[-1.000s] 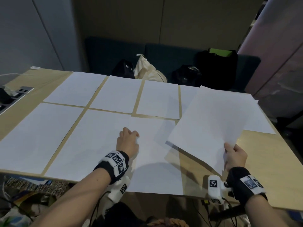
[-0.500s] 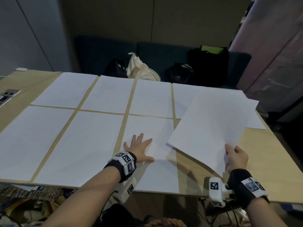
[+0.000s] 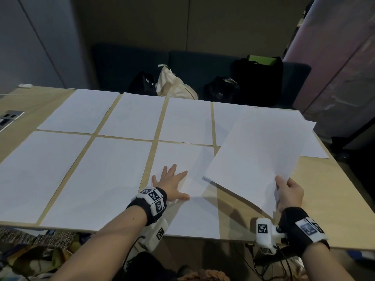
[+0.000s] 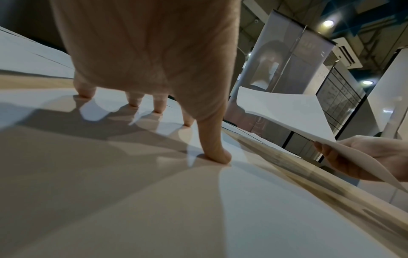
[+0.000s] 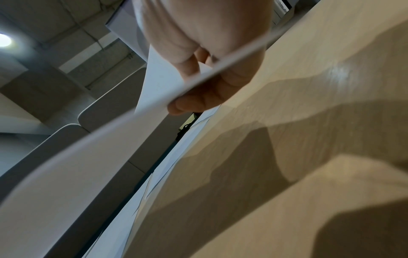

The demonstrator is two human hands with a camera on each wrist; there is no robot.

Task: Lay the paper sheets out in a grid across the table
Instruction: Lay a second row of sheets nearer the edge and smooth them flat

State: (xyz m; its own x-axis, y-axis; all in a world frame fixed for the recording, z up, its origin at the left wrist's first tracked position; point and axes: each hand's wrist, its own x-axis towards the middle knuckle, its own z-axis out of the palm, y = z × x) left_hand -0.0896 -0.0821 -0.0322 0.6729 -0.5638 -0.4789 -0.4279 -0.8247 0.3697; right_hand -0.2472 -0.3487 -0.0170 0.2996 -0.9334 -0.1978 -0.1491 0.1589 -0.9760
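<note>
Head view: my right hand (image 3: 289, 194) pinches the near corner of a held stack (image 3: 257, 159) of white paper sheets, thumb on top and fingers curled beneath. The stack hangs tilted above the right part of the surface (image 3: 324, 199) and hides most of the fourth sheet in the far row; how many sheets the stack contains I cannot tell. My left hand (image 3: 172, 185) lies flat, fingers spread and straight, pressing the newest laid sheet (image 3: 192, 220), third in the near row. This sheet's near edge runs slightly past the surface's front edge (my forearm covers its lower left corner). The laid sheets (image 3: 85, 175) are plain white and blank, set in two rows with narrow strips of light wood showing between them. The left wrist view shows the fingertips (image 4: 217, 155) touching paper. The right wrist view is mostly blurred paper edge and wood grain.
</note>
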